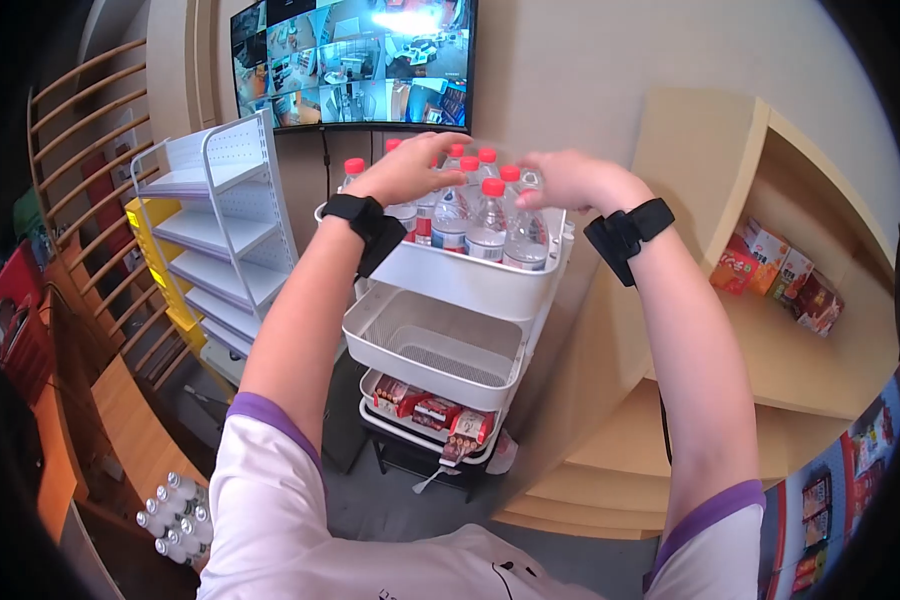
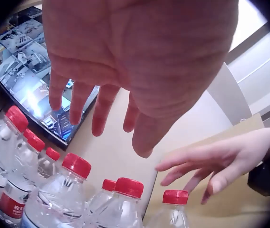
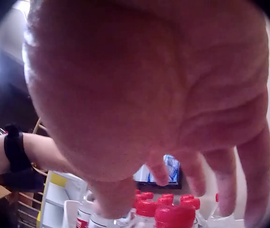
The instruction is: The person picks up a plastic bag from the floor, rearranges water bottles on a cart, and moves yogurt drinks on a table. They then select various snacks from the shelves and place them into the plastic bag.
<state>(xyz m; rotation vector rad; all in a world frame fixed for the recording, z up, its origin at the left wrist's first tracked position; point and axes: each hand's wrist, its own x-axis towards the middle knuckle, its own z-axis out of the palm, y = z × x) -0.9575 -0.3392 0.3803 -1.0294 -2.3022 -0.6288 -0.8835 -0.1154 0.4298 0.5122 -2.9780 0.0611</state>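
Shelving (image 1: 695,140) of pale wood stands beside a white tiered cart (image 1: 440,385). Over the cart's top tier (image 1: 470,283) hang the left hand (image 1: 410,175) and right hand (image 1: 575,180), fingers (image 2: 104,107) of both spread apart. Beneath them clear bottles (image 1: 487,235) stand upright in that tier, topped with red caps (image 1: 492,187).

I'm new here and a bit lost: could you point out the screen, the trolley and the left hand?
Screen (image 1: 355,70): head view, middle of its display.
Trolley (image 1: 470,284): head view, front wall of its top tray.
Left hand (image 1: 406,172): head view, back of the hand.
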